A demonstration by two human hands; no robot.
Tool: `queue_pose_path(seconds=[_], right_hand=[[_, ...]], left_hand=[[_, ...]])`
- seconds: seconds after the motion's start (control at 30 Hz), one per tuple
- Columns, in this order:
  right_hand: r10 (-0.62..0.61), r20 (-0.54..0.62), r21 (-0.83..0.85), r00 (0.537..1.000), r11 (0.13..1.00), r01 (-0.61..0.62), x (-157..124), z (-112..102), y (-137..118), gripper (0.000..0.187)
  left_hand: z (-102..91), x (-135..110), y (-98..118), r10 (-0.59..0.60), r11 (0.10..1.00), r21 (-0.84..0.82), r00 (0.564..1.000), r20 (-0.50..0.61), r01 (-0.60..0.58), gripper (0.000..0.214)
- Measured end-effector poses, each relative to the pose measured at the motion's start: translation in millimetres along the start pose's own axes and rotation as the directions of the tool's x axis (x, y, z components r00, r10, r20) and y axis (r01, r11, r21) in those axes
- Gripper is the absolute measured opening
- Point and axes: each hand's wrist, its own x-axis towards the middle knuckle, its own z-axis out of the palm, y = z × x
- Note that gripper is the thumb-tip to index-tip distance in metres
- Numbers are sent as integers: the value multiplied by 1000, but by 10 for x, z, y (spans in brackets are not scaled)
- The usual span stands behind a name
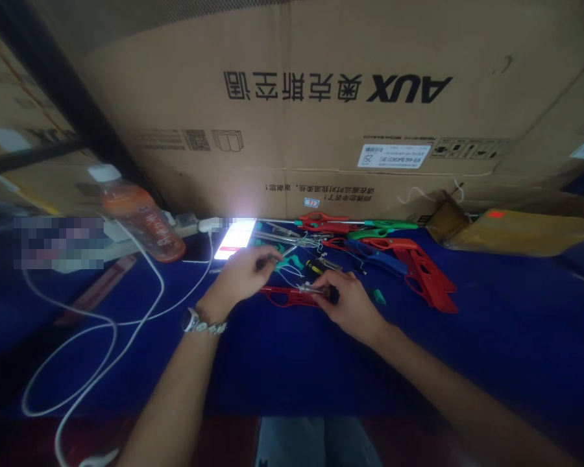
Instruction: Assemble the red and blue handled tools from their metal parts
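Note:
My left hand [243, 271], with a watch at its wrist, is closed in a pinch around a slim tool [288, 250] with a dark end and a thin metal shaft pointing up and right. My right hand [351, 303] pinches a small clear-and-metal lighter part [311, 289], partly hidden by the fingers. Beneath that part lies a red lighter casing [282, 298]. Thin wires and teal plastic pieces [292, 262] are scattered between the hands. Close above my right hand rests a yellow-and-black piece [315, 267].
Several long-nosed lighters lie behind and to the right: red [425, 275], blue [384, 258] and green [384, 228]. A lit phone [235, 237] sits behind my left hand. At left are a drink bottle [143, 217] and white cables [160, 279]. A big cardboard box [292, 143] closes the back.

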Motion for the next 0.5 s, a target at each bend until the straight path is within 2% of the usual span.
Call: queue_pose_path(seconds=[0.17,0.37,0.5], right_hand=[[-16,46,-30,999,999,17,1,22,7,18],[-10,24,-61,1000,998,11,-7,-1,9,12],[-96,6,-31,995,995,96,-19,-29,22,6]], left_hand=[[11,-3,4,-14,999,34,998,56,12,22],[17,-1,66,-4,998,64,998,59,0,23],[13,1,68,-1,999,35,1000,25,0,23]])
